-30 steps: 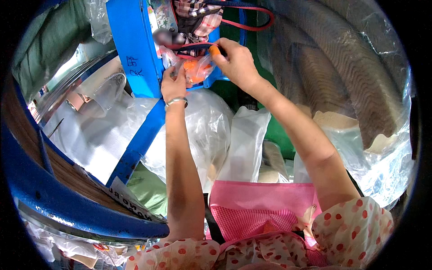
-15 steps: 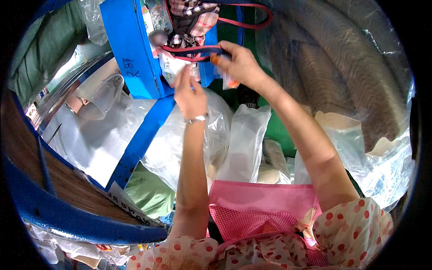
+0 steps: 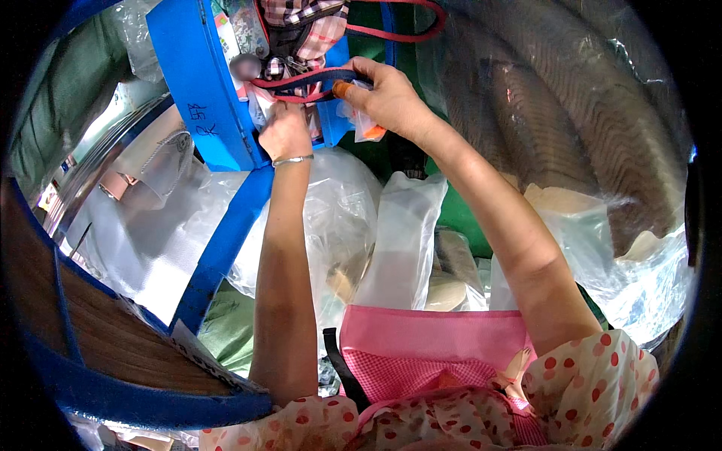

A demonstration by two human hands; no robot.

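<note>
A checked fabric bag (image 3: 320,45) with navy and red straps sits in an open blue metal box (image 3: 203,83) at the top. My right hand (image 3: 387,101) is closed round the near strap (image 3: 301,81) of this bag. Below its fingers hangs a small clear packet (image 3: 368,129) with something orange in it, and orange also shows at the thumb tip. My left hand (image 3: 286,135) is at the box's near edge, under the strap, by a whitish plastic package (image 3: 261,105). Its fingers are curled and partly hidden; what they grip cannot be made out.
Below the box stand a large clear plastic bag (image 3: 323,203) and a whitish plastic sleeve (image 3: 406,225). A blue frame bar (image 3: 229,240) slants down from the box. Brown rolled material (image 3: 541,113) in clear plastic fills the right side. A curved blue rim (image 3: 150,395) runs lower left.
My left hand has moved up and left to the box, its fingers now curled under the strap. My right hand keeps hold of the strap. The whole view has shifted slightly.
</note>
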